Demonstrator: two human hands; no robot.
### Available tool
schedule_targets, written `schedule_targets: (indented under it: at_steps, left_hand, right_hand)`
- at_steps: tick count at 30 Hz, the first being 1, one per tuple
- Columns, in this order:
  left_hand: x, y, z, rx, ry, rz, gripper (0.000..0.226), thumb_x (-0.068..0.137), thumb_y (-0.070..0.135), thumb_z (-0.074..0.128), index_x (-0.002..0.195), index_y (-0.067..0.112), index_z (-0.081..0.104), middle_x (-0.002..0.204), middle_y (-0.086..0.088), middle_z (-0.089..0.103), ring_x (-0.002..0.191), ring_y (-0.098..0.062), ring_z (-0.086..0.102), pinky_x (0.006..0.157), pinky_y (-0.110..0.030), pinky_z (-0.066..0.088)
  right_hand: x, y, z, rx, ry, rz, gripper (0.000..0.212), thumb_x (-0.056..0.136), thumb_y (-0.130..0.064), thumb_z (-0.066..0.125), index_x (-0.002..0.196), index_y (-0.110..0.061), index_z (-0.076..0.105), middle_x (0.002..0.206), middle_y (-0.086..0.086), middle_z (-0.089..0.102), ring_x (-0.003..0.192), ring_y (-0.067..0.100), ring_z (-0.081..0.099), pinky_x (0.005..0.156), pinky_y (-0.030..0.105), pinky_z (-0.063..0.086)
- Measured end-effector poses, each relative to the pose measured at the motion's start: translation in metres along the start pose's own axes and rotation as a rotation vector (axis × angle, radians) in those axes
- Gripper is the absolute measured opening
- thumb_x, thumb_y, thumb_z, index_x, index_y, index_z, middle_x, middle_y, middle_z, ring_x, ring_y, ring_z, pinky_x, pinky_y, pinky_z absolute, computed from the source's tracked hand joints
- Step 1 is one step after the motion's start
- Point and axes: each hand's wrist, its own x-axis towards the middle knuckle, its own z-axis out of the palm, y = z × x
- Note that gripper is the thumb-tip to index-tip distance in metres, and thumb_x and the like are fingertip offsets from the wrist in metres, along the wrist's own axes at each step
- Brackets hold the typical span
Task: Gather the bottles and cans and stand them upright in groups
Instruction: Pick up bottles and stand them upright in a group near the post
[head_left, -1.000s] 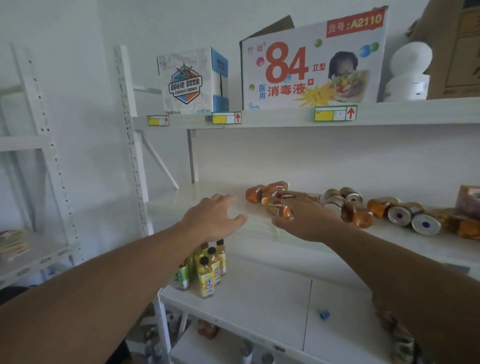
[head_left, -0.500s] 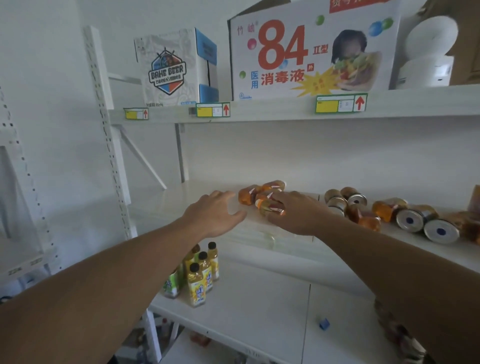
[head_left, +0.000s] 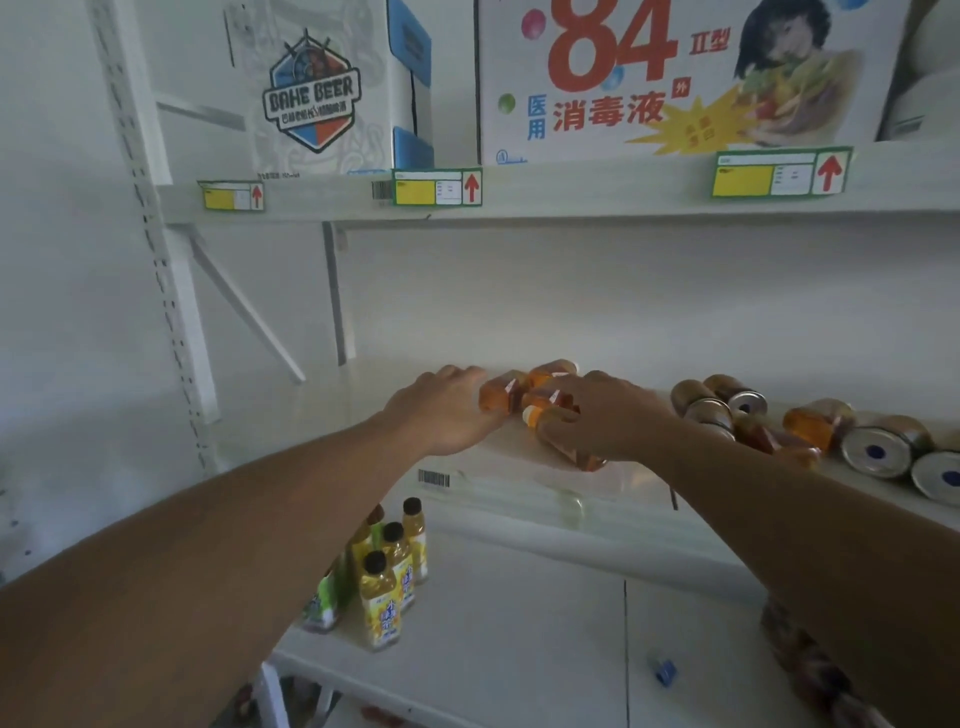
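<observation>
- White metal middle shelf (head_left: 519, 483): a cluster of about four small amber plastic bottles (head_left: 524, 395) lies on its side between the hands.
- Left hand (head_left: 441, 410), fingers straight, touches the cluster's left end.
- Right hand (head_left: 602, 415) curls over the nearest bottle.
- Further right lie about five silver-ended metal cans (head_left: 878, 449) and more amber bottles.
- Lower shelf (head_left: 493, 649): about five upright yellow-labelled juice bottles (head_left: 382, 603).

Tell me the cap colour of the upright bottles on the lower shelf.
Black caps on the upright bottles, over yellow labels; seen in the head view.
</observation>
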Motion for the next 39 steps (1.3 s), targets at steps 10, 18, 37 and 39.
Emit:
schedule_targets:
  at_steps: [10, 18, 37, 39]
  left_hand:
    - [0.08, -0.047, 0.037, -0.001, -0.097, 0.118, 0.075, 0.093, 0.086, 0.042, 0.16, 0.053, 0.034, 0.16, 0.001, 0.049, 0.139, -0.034, 0.054, 0.107, -0.056, 0.049]
    - [0.102, -0.058, 0.051, 0.036, -0.076, 0.1, 0.068, 0.103, 0.059, 0.058, 0.163, 0.039, 0.033, 0.16, -0.004, 0.046, 0.14, -0.035, 0.051, 0.103, -0.051, 0.049]
    - [0.176, -0.051, 0.067, -0.115, -0.168, 0.28, 0.079, 0.095, 0.067, 0.054, 0.161, 0.028, 0.037, 0.157, -0.011, 0.046, 0.14, -0.039, 0.051, 0.108, -0.051, 0.047]
    - [0.179, -0.05, 0.071, -0.142, -0.208, 0.265, 0.075, 0.093, 0.067, 0.055, 0.156, 0.027, 0.042, 0.148, -0.012, 0.052, 0.132, -0.039, 0.057, 0.106, -0.05, 0.05]
  right_hand:
    - [0.036, -0.004, 0.02, -0.101, -0.002, 0.101, 0.073, 0.091, -0.074, 0.048, 0.156, -0.041, 0.048, 0.12, -0.004, 0.061, 0.11, 0.026, 0.064, 0.083, 0.04, 0.05]
    - [0.054, 0.002, 0.028, -0.079, 0.011, 0.049, 0.06, 0.089, -0.068, 0.058, 0.146, -0.048, 0.057, 0.121, -0.007, 0.063, 0.102, 0.02, 0.06, 0.084, 0.039, 0.054]
    - [0.067, -0.02, 0.052, -0.397, 0.084, 0.307, 0.053, 0.082, -0.062, 0.052, 0.125, -0.036, 0.071, 0.116, 0.002, 0.07, 0.119, 0.03, 0.058, 0.076, 0.038, 0.042]
    - [0.065, -0.017, 0.054, -0.393, 0.077, 0.304, 0.051, 0.084, -0.064, 0.052, 0.121, -0.035, 0.072, 0.108, 0.0, 0.072, 0.113, 0.029, 0.062, 0.072, 0.034, 0.045]
